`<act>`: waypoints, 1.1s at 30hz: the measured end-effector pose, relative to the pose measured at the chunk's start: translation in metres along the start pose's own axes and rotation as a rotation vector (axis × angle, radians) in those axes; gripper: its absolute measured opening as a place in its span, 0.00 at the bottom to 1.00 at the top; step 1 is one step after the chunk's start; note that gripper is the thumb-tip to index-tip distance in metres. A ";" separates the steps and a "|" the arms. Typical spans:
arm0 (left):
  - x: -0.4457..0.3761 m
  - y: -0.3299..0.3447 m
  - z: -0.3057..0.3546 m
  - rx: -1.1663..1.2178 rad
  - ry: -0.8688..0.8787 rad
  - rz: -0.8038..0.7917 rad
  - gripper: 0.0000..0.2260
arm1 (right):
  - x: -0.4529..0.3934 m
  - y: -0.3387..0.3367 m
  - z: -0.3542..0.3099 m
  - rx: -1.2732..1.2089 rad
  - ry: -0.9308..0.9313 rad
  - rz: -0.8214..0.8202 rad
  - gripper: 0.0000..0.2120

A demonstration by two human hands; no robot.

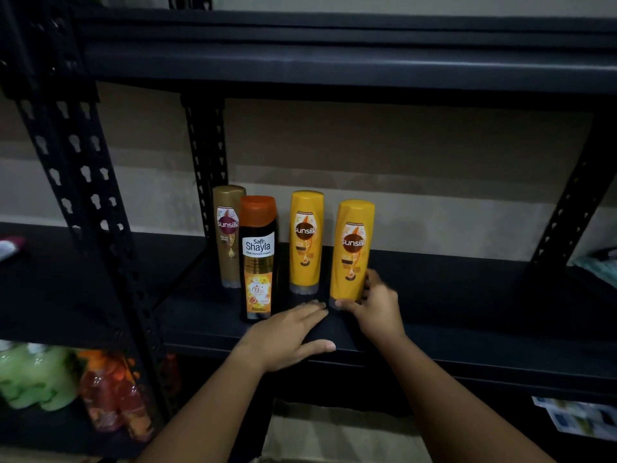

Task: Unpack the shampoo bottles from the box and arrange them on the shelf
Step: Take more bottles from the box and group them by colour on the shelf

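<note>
left hand (287, 332) flat on shelf (434, 332), grip empty | right hand (377, 307) grips yellow bottle (352, 250), upright

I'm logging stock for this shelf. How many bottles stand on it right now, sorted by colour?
Yellow: 2, one standing free, one held at its base by the right hand
Gold-brown: 1
Black with orange cap: 1
Total: 4

Two yellow bottles (352, 250), one gold bottle (228, 235), one black orange-capped bottle (257, 259), black shelf (467, 295).
</note>
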State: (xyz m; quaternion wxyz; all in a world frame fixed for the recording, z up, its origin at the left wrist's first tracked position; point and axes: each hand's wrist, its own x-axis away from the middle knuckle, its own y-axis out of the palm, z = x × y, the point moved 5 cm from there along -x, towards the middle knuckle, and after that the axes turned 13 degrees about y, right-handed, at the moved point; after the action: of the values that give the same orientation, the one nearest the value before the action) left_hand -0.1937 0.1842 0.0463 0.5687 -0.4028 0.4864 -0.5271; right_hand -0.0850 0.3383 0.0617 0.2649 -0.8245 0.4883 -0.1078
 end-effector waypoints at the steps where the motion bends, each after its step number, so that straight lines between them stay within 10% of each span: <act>1: 0.001 -0.001 0.001 0.004 0.003 0.003 0.36 | -0.002 0.002 -0.001 0.009 -0.007 0.001 0.33; 33: -0.001 0.008 -0.012 0.120 -0.010 0.098 0.39 | -0.025 0.028 -0.009 0.000 -0.034 0.004 0.29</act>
State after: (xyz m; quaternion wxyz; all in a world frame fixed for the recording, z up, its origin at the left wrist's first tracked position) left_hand -0.2041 0.1870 0.0366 0.6194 -0.3460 0.4703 -0.5248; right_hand -0.1221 0.3458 0.0557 0.2734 -0.8253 0.4852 -0.0930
